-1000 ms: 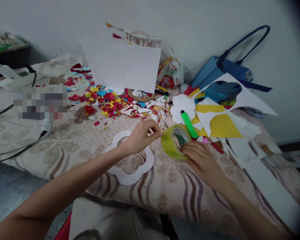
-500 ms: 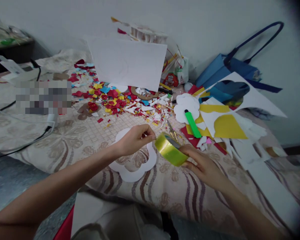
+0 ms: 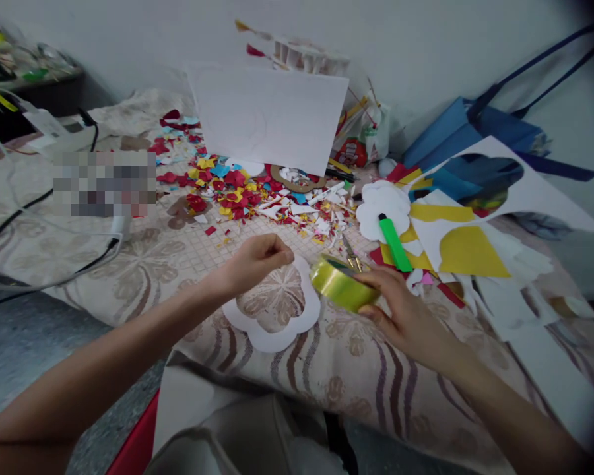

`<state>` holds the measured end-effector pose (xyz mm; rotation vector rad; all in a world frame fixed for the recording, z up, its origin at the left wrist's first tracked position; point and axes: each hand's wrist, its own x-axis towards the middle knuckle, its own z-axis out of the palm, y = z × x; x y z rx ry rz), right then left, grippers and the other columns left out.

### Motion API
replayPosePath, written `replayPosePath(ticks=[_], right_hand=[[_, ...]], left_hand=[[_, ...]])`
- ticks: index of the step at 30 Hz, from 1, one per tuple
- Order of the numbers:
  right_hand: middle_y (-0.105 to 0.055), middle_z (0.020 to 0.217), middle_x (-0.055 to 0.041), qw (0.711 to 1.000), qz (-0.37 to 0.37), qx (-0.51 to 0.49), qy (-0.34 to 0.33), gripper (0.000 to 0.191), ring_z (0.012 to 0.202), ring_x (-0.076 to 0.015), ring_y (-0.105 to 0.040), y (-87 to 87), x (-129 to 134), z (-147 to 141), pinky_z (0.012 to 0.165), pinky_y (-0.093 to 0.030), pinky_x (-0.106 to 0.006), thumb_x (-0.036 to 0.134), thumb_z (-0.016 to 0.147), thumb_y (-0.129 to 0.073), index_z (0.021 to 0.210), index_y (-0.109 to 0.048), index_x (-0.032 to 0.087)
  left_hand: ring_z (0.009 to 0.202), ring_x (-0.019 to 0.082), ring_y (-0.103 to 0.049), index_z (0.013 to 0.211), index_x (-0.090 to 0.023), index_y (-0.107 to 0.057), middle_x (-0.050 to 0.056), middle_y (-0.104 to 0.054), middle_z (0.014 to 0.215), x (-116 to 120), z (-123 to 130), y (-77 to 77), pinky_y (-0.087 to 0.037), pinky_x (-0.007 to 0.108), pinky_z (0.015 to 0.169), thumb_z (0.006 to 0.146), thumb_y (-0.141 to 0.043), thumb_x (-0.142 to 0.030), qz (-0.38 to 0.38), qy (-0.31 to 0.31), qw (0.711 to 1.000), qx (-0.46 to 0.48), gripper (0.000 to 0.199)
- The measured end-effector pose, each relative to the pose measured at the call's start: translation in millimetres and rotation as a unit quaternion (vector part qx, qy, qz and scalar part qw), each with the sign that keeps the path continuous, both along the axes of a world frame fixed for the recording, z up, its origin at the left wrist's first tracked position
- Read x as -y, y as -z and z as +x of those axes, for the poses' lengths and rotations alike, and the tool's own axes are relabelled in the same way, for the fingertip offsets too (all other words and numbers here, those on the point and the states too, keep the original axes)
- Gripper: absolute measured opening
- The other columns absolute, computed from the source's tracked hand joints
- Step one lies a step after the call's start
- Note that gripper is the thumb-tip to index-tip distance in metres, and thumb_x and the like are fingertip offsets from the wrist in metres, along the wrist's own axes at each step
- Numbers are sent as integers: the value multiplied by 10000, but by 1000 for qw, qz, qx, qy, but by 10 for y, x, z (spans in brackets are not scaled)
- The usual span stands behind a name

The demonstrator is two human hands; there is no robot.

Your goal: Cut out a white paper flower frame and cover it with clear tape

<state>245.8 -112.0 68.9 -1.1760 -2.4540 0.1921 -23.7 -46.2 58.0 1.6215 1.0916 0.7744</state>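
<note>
My right hand [image 3: 400,316] grips a roll of yellow-green clear tape [image 3: 344,288] by its right side, thumb below and fingers on top. To its left, my left hand [image 3: 260,262] is closed in a pinch, a short gap from the roll; whether a strip of tape runs between them I cannot make out. Beneath my left hand lies a flower-shaped white paper ring [image 3: 272,340], partly covered by that hand. Just behind the roll are small scissors [image 3: 351,251] with gold-coloured handles, partly hidden by the roll and my right hand.
Coloured paper scraps [image 3: 237,191] lie heaped before an upright white board [image 3: 272,119]. A green marker [image 3: 395,244] rests by white flower cutouts [image 3: 371,214]. Yellow and white offcuts [image 3: 472,254] and a blue bag [image 3: 440,135] are at right. Cables [image 3: 86,267] cross the left side.
The gap between my left hand and the tape roll has widened. The roll has tilted a little in my right hand. The whole view has shifted, so the table things sit farther right.
</note>
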Motion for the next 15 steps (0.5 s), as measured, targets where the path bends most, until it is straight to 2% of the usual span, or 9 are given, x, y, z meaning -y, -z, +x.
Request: replayPosePath(ticks=[3, 7, 10, 15], right_hand=[[-518, 1293, -139, 1000, 6, -1, -22, 698, 1141, -275, -531, -58, -127, -22, 897, -485, -423, 476, 837, -578, 1412, -268, 231], [-583, 1193, -77, 996, 60, -7, -72, 588, 1081, -234, -558, -135, -332, -88, 913, -469, -405, 242, 860, -565, 1387, -307, 285], [-596, 1124, -72, 995, 72, -3, -72, 560, 1027, -230, -571, -173, -477, -167, 856, -482, -380, 195, 837, -551, 1355, -353, 272], [-572, 945, -64, 995, 53, 59, -67, 488, 806, -204, -583, -269, -665, -289, 674, -474, -324, 196, 808, -486, 1293, -454, 238]], left_hand=[[586, 93, -488, 717, -164, -574, -5, -571, 658, -38, -125, -139, -394, 219, 531, 796, -561, -297, 1, -7, 1000, 13, 155], [628, 100, -526, 686, -169, -561, -2, -587, 665, -90, -285, -278, -424, 231, 590, 793, -564, -260, 26, -52, 998, 9, 141], [628, 101, -531, 684, -163, -561, -3, -584, 656, -112, -365, -266, -429, 241, 609, 791, -569, -260, 24, -72, 997, 6, 145], [655, 114, -549, 704, -158, -578, 6, -611, 689, -117, -437, -165, -437, 258, 642, 796, -561, -284, 18, -119, 993, 11, 157]])
